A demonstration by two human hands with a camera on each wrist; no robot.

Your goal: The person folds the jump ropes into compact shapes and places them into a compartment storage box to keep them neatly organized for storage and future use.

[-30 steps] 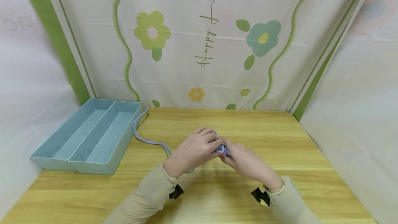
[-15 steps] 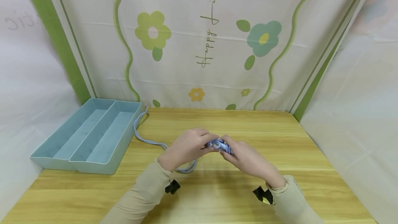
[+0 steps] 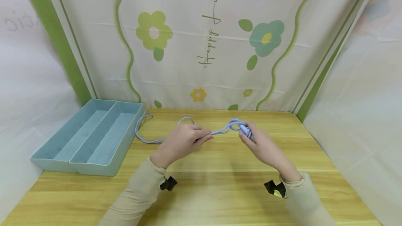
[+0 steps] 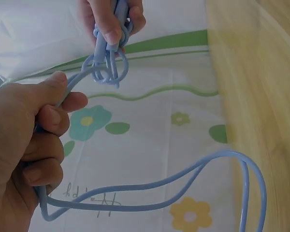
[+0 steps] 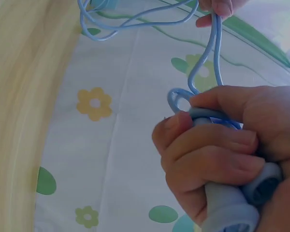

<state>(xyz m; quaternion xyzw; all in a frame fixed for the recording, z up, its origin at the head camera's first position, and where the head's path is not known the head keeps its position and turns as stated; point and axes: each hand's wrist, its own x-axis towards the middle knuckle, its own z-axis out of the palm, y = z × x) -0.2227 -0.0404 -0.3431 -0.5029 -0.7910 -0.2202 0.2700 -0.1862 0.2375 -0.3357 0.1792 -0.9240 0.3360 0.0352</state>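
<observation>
A light blue jump rope is stretched between my hands above the table. My right hand (image 3: 267, 151) grips its two handles (image 5: 227, 205) side by side, with turns of cord wound round them. Out to the left, my left hand (image 3: 183, 144) holds the doubled cord (image 3: 221, 130) between thumb and fingers. In the left wrist view, cord loops (image 4: 106, 72) hang at the handle ends, and slack doubled cord (image 4: 125, 191) trails from below the left fist. On the table's left side, the far end of the cord (image 3: 137, 128) lies against the tray.
Two long blue trays (image 3: 125, 142) stand side by side at the left of the wooden table (image 3: 204, 198). Behind the table hangs a white curtain (image 3: 182, 62) with printed flowers, and white cloth closes both sides.
My hands have drawn apart, the right going rightward and up with the handles. My left hand has slid left, off the bundle, pulling a length of cord out between them.
</observation>
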